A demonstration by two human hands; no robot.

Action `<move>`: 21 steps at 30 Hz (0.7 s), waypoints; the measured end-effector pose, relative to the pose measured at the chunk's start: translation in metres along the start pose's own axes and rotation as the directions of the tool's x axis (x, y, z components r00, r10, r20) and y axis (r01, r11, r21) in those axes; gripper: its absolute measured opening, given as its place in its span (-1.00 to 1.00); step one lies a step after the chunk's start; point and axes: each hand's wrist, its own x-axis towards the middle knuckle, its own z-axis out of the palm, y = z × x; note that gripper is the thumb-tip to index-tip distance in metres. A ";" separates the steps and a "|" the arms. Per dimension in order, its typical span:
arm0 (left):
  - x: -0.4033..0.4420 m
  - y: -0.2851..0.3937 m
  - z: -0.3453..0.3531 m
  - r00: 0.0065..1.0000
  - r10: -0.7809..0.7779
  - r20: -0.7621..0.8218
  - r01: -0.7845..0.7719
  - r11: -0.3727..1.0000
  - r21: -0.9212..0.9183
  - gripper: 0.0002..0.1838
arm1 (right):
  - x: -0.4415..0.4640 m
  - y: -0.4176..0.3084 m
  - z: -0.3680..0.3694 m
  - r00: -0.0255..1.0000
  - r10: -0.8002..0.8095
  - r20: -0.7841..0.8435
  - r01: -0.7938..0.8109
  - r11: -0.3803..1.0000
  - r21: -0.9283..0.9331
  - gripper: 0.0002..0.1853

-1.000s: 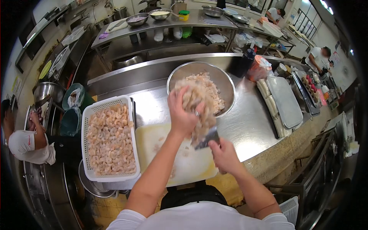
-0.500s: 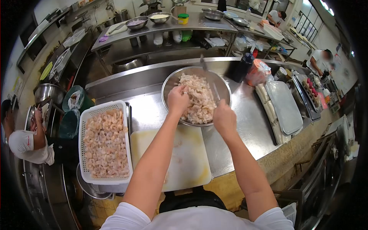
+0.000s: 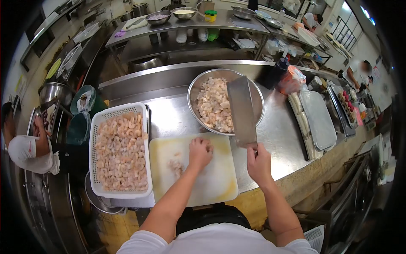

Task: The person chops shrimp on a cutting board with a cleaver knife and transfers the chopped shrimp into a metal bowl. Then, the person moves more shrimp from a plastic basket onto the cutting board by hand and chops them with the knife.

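Observation:
My right hand [image 3: 259,163] grips the handle of a cleaver [image 3: 242,112], its broad blade raised upright over the right part of a steel bowl [image 3: 191,106]. Chopped shrimp [image 3: 213,103] fills much of that bowl; the blade hides some of it. My left hand [image 3: 200,154] is over the cutting board [image 3: 211,184], fingers loosely bent and apart, with nothing visible in them. Small shrimp bits [image 3: 175,166] lie on the board just left of this hand. Further left, a white perforated basket [image 3: 149,169] holds many peeled shrimp [image 3: 120,156].
A dark bottle [image 3: 277,72], an orange-lidded tub [image 3: 292,79] and stacked trays [image 3: 315,120] stand on the right. Behind is a steel table [image 3: 228,27] with bowls. Co-workers [image 3: 31,152] are at the left and far right. Green bins [image 3: 79,127] stand beyond the basket.
My left hand has moved from the shrimp in the bowl down to the cutting board. My right hand has drawn back toward me, and the cleaver blade now turns its flat side to view.

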 end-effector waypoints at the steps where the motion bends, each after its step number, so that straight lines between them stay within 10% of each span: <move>1: -0.005 -0.004 -0.003 0.989 0.031 0.142 -0.024 0.998 -0.050 -0.81 | -0.011 -0.002 -0.002 0.999 0.013 0.031 -0.013 1.000 0.011 -0.82; 3: -0.009 -0.001 -0.022 0.871 -0.014 0.491 0.076 0.991 -0.107 -0.82 | -0.034 -0.001 -0.006 0.996 0.037 0.085 -0.038 0.999 0.011 -0.82; 5: 0.001 0.022 -0.065 0.552 -0.132 0.823 0.289 0.956 -0.040 -0.85 | -0.053 0.003 -0.012 0.991 0.057 0.124 -0.056 0.998 -0.010 -0.82; 10: 0.048 -0.012 -0.038 0.924 -0.160 0.347 0.203 0.975 -0.091 -0.81 | -0.091 0.008 -0.017 0.975 0.176 0.139 -0.174 0.984 -0.024 -0.81; 21: 0.101 -0.094 0.058 0.918 -0.039 0.394 0.104 0.984 -0.144 -0.44 | -0.135 0.040 -0.028 0.959 0.211 0.190 -0.209 0.978 -0.030 -0.82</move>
